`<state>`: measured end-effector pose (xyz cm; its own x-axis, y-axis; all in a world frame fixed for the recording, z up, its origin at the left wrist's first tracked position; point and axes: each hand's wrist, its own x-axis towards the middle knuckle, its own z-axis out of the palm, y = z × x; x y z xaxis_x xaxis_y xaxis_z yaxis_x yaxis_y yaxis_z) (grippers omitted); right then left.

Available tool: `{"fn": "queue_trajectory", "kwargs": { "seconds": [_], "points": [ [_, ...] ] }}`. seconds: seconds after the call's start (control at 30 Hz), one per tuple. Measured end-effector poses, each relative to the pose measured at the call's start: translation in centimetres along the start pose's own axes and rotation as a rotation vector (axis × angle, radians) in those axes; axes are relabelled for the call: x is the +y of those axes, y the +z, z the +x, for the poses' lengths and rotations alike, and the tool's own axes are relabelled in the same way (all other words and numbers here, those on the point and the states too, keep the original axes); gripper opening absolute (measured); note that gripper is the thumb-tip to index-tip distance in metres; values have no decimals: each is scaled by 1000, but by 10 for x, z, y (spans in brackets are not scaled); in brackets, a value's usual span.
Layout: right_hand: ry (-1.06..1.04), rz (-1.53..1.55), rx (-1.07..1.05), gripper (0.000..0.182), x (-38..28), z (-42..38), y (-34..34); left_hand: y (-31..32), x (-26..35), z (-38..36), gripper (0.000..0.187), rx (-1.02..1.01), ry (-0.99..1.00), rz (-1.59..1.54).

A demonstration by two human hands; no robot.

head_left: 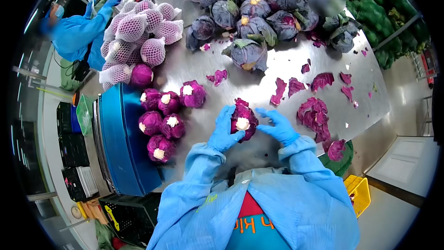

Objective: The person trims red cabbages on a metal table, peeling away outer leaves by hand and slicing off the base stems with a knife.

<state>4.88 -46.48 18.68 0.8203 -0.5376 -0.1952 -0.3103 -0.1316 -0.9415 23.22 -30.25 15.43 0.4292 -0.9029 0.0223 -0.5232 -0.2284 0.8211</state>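
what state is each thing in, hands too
Left hand, gloved, gripping the held red cabbage
Right hand, gloved, open
Held red cabbage, white cut stem showing
Peeled red cabbages, outside nets
Netted red cabbages, in foam sleeves
Unpeeled red cabbages, outer leaves on
Leaf pieces, detached, scattered
Green mesh sacks, filled

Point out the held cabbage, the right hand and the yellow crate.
Held cabbage (246,113): head view, on its purple outer leaves.
Right hand (281,129): head view, on the back of the hand.
Yellow crate (364,196): head view, on its side wall.
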Motion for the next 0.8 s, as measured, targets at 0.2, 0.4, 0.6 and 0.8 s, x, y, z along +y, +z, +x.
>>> {"fn": "queue_trajectory", "kwargs": {
  "seconds": [0.2, 0.4, 0.6, 0.8],
  "points": [
    [-16, 125, -82, 50, 12, 34, 20, -17, 16, 4, 101, -2, -11, -171],
    [-301, -58, -207, 52, -18, 38, 17, -22, -2, 3, 104, -113, -96, -475],
    [-317, -226, -123, 45, -9, 29, 26, -28, -4, 6, 105, -137, -95, -384],
    [-388, -335, -15, 30, 12, 28, 19, -31, -3, 17, 99, -163, -166, -462]
  ]
}}
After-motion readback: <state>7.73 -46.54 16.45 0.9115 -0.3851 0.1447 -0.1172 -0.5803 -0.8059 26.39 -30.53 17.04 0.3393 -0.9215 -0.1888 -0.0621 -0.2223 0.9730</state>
